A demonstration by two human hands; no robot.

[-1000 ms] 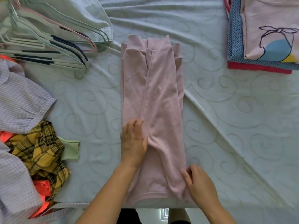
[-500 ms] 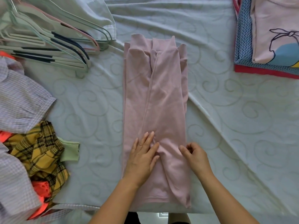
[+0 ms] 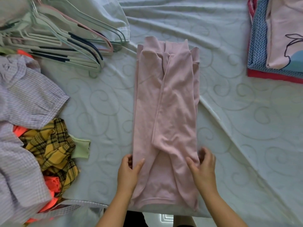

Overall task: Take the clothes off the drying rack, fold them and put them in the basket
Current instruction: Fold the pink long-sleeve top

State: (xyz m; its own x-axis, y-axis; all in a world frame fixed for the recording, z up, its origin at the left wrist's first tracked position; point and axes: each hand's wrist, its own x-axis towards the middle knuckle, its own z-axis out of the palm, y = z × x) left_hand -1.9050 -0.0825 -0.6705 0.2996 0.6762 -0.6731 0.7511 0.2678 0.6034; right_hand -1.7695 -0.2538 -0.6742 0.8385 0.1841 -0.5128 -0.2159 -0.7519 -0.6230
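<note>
Over at far left the unfolded pile (image 3: 31, 99) crowds the bed's near edge, with hangers (image 3: 65, 46) behind it. Bare sheet (image 3: 105, 112) separates them from the pink garment (image 3: 165, 104), folded long in the middle. My left hand (image 3: 128, 174) pinches its left edge and my right hand (image 3: 203, 169) grips its right edge. Open sheet follows, then the folded stack (image 3: 260, 46) well apart.

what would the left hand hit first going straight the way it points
Just the pink garment, whose left edge the left hand pinches; the hangers probably lie left of that line.
</note>
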